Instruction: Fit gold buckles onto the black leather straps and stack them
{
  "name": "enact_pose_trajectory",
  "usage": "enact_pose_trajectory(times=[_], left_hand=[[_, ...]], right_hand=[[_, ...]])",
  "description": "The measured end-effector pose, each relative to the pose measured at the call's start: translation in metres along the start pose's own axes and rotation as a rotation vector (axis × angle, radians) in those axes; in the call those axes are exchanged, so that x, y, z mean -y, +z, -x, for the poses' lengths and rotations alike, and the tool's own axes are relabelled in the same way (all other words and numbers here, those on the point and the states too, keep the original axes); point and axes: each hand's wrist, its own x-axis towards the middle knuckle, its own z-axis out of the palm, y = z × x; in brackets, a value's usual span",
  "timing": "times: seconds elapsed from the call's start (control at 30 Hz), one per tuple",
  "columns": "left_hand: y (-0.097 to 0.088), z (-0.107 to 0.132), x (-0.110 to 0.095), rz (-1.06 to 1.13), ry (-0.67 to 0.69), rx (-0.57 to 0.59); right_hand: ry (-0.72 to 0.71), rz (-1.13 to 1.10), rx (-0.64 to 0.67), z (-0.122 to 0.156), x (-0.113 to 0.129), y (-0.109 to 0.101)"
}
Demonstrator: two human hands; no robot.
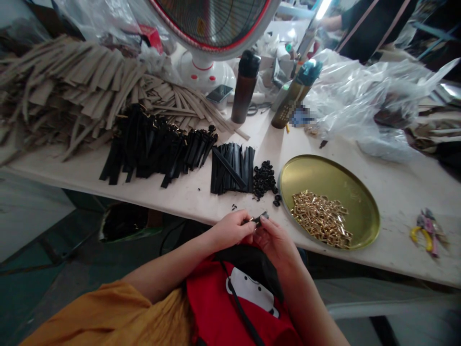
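Note:
Close together at the table's front edge, my left hand [232, 229] and my right hand [274, 240] are both closed on one short black strap [262, 218]. A bit of gold metal shows between the fingers; its shape is mostly hidden. Just beyond lie a stack of flat black straps [232, 168] and a small heap of black loops [264, 179]. To the right of my right hand, a round gold tray [360, 202] holds a pile of gold buckles [320, 218]. Black straps with gold fittings [154, 149] lie heaped to the left.
Beige strips [72, 86] are piled at the far left. A white fan [203, 72], a dark bottle [246, 89] and a second bottle [293, 98] stand behind. Clear plastic bags [363, 101] lie back right, pliers [427, 230] far right. Another person [374, 24] is at the back.

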Motion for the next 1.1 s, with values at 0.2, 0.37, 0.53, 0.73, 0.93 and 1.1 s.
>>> enact_pose_trajectory(times=[0.2, 0.37, 0.53, 0.73, 0.93, 1.1], left_hand=[[0.006, 0.005, 0.002, -0.169, 0.018, -0.145], [0.003, 0.015, -0.007, -0.306, 0.091, -0.121], [-0.002, 0.017, -0.007, -0.312, 0.078, -0.031], [0.001, 0.006, 0.003, -0.092, 0.029, -0.042], [-0.008, -0.006, 0.004, -0.156, 0.051, -0.102], [-0.014, -0.015, 0.01, -0.019, -0.011, -0.156]], right_hand=[[-0.421, 0.565, -0.199, 0.016, -0.006, 0.001], [-0.506, 0.757, -0.24, 0.024, -0.005, -0.001], [-0.279, 0.49, -0.084, 0.021, -0.006, -0.003], [-0.338, 0.549, -0.016, 0.018, -0.012, -0.012], [-0.465, 0.924, -0.099, -0.005, 0.014, -0.041], [-0.706, 1.782, -0.438, -0.041, 0.044, -0.052]])
